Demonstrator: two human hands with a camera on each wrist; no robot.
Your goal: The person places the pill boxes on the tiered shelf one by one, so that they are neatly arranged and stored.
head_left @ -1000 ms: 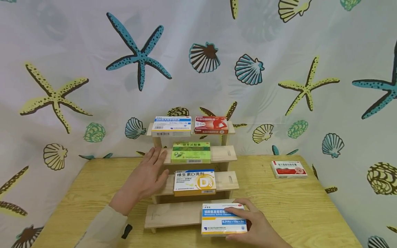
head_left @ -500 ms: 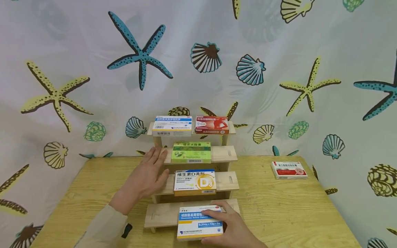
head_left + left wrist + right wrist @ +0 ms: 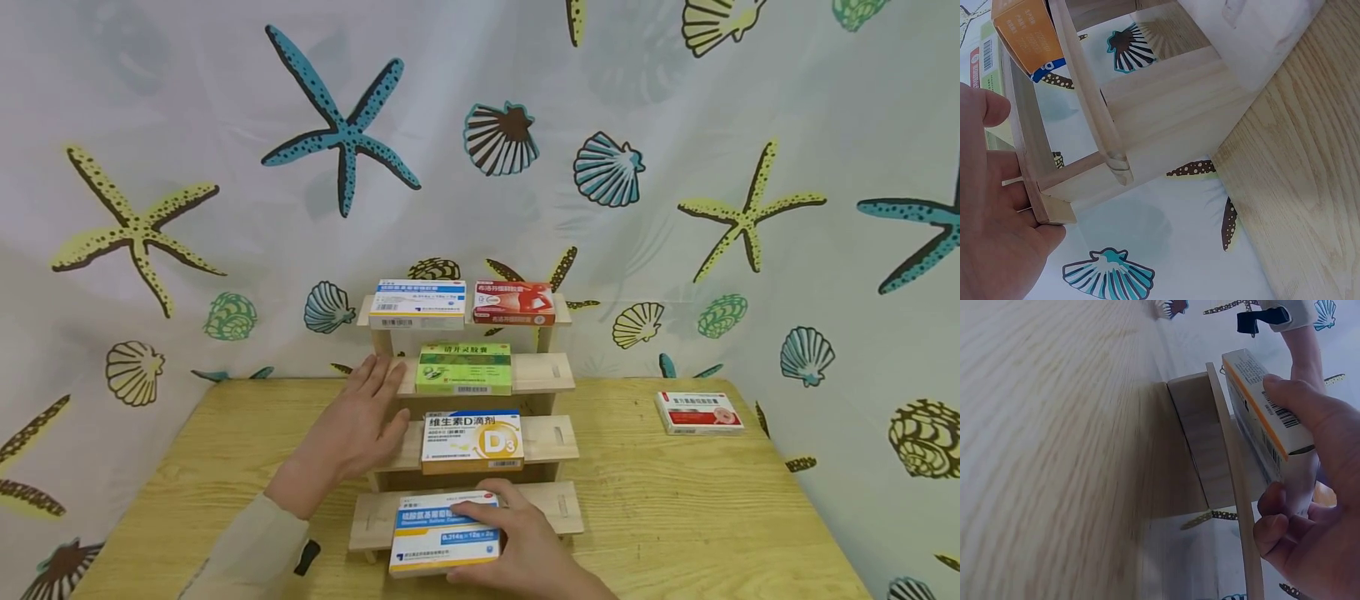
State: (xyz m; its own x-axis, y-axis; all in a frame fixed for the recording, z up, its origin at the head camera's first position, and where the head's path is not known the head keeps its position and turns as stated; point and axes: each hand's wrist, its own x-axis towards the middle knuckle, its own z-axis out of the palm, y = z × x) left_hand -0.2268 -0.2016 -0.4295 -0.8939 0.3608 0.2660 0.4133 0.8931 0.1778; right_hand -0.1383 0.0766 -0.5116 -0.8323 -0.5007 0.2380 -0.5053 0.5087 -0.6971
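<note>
A white and blue medicine box [image 3: 431, 542] is in my right hand [image 3: 525, 542], held at its right end with thumb and fingers. It is tilted just over the lowest step of a wooden stepped display stand [image 3: 558, 508]. In the right wrist view the medicine box [image 3: 1269, 412] shows its barcode side, close to the step's edge. My left hand [image 3: 348, 433] grips the left end of the stand's second-highest step. In the left wrist view the left hand [image 3: 997, 219] has its fingers around the plank's end, beside the green box.
A white-blue box [image 3: 417, 304] and a red box [image 3: 513, 302] sit on the top step. Below them are a green box [image 3: 463, 369] and a vitamin D box [image 3: 471, 442]. A white-red box [image 3: 700, 412] lies on the wooden table [image 3: 675, 508] at right.
My right hand has carried the white and blue medicine box leftward along the lowest step, from its right side to its left-middle. The left hand has stayed in place on the stand.
</note>
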